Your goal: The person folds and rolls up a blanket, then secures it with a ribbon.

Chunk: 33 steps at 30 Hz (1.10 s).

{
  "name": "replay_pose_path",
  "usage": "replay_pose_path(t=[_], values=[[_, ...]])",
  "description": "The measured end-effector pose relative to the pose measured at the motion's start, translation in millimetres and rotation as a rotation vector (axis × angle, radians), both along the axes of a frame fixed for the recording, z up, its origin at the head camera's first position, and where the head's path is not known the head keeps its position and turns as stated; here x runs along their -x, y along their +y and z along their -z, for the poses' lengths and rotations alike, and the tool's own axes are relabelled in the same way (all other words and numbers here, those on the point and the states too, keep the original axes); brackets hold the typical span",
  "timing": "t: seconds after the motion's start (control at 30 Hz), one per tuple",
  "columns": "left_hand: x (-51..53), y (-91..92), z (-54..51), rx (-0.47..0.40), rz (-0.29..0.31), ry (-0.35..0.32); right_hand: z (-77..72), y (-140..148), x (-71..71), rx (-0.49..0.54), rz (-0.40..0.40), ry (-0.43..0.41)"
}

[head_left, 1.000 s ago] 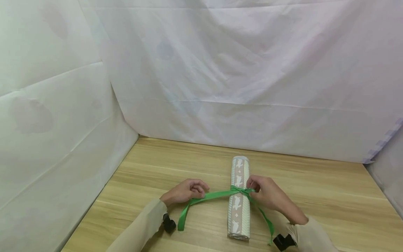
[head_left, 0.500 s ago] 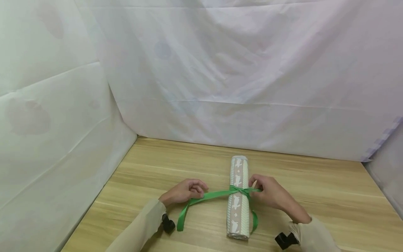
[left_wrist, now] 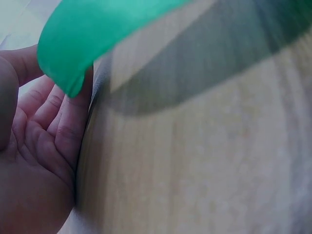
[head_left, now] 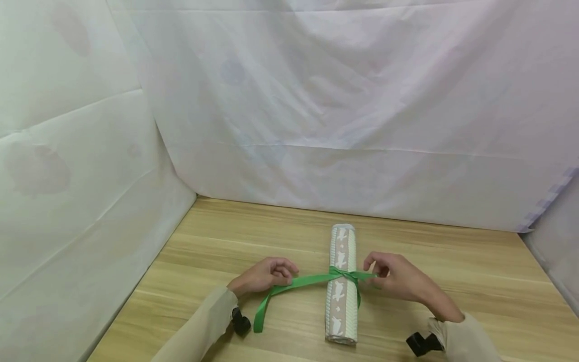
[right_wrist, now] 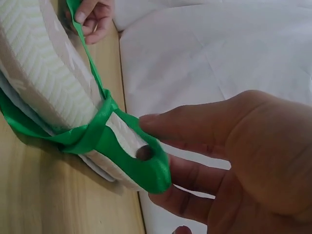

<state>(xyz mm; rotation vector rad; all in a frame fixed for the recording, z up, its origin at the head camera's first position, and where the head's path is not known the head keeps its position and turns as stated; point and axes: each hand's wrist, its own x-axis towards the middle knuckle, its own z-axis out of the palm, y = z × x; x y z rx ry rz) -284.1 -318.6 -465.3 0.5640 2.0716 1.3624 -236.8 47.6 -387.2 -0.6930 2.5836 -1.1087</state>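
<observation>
A rolled towel (head_left: pixel 338 314) with white bird-like figures on a beige band lies lengthwise on the table. Green ribbon (head_left: pixel 312 280) circles its middle and crosses in a knot on top. My left hand (head_left: pixel 264 275) pinches the ribbon to the left of the roll, and the ribbon's end droops below the fingers. To the right of the roll, my right hand (head_left: pixel 400 276) holds a loop of ribbon between thumb and fingers. In the right wrist view the loop (right_wrist: pixel 156 170) stands out from the knot, with a fingertip showing through it.
The wood-grain table (head_left: pixel 235 226) is bounded by a white cloth (head_left: pixel 316 166) behind and a white sheet (head_left: pixel 90 201) on the left. Black wrist devices sit at both cuffs, the right one (head_left: pixel 423 344) low over the table.
My right hand has moved right, away from the roll, drawing the ribbon loop with it. The tail hanging on that side has shortened. My left hand has kept its place.
</observation>
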Motion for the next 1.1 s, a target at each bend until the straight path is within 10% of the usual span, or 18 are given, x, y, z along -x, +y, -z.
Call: replay_pose_path(t=[1.1], values=[[5.3,-3.1,8.1,-0.033,0.011,0.002,14.1,13.1,-6.6,0.187,-0.015,0.130]])
